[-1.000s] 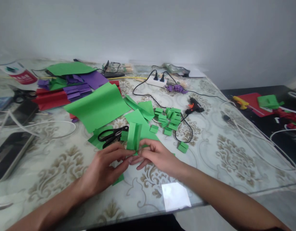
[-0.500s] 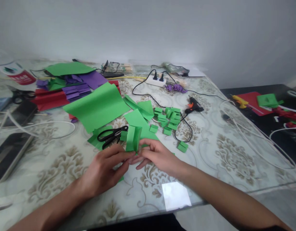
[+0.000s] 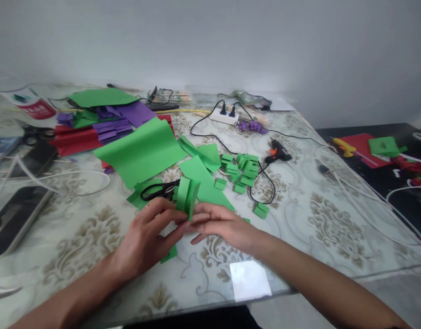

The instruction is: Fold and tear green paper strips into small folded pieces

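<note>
A folded strip of green paper (image 3: pixel 186 194) stands up between my two hands, creased lengthwise. Its lower end is pinched by my left hand (image 3: pixel 152 233), fingers closed. My right hand (image 3: pixel 222 226) is closed on the same end from the other side, and the fingertips of both hands meet there. Just behind lie black-handled scissors (image 3: pixel 159 189), their blades hidden by the strip. Flat green sheets (image 3: pixel 205 183) spread beyond my hands. Several small folded green pieces (image 3: pixel 243 169) are heaped to the right, with one folded piece (image 3: pixel 261 210) lying apart.
A large green sheet (image 3: pixel 142 151) and purple folded paper (image 3: pixel 113 132) lie at the left. A black glue gun (image 3: pixel 278 151) and its cord rest on the right. A white power strip (image 3: pixel 224 116) stands behind. Phones (image 3: pixel 18 219) and white cables are at far left.
The green strip has tilted and shifted slightly left and toward me. My right fingers have drawn closer together against its lower end. The view has moved a little.
</note>
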### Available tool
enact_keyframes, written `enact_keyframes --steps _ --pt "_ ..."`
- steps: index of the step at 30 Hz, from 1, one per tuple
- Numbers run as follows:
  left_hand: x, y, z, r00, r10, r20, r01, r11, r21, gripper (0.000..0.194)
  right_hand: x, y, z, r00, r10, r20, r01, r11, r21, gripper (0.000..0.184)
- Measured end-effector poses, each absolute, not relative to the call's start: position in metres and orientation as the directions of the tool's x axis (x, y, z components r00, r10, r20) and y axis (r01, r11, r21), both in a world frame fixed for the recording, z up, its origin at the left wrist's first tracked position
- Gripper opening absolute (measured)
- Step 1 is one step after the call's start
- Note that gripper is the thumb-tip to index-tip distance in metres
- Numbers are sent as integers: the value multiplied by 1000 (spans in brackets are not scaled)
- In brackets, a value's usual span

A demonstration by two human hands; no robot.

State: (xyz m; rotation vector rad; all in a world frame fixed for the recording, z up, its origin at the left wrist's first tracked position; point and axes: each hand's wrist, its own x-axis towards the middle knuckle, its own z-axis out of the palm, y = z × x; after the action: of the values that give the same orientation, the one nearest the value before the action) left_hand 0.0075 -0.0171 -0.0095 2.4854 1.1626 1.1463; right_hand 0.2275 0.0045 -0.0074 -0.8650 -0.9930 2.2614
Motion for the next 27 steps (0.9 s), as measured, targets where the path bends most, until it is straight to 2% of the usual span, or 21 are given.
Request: enact_keyframes --steps 6,15,19,21,23,25,27 --pt "0 -16 -9 456 655 602 637 -713 293 9 228 2 -7 -720 600 -347 -242 -687 -685 26" --pt "2 -13 -7 475 634 610 605 -739 298 5 232 5 -6 -785 527 -326 -219 -728 -650 37" --pt "3 -14 -5 425 654 625 593 -723 354 3 231 4 -4 -765 559 -320 -200 -678 -707 37" --pt "3 -14 -5 405 667 625 591 -713 377 3 230 1 -1 -713 618 -331 -121 -573 -811 29" --pt "2 -14 -6 402 677 616 584 -708 397 4 230 -3 3 -579 768 -273 16 -324 -946 16" --pt "2 -14 -6 412 689 596 566 -706 426 6 231 -6 6 -415 910 1 133 61 -989 16" --pt "1 -13 -5 435 696 571 533 -710 460 6 233 -7 7 -329 876 353 215 434 -875 7"
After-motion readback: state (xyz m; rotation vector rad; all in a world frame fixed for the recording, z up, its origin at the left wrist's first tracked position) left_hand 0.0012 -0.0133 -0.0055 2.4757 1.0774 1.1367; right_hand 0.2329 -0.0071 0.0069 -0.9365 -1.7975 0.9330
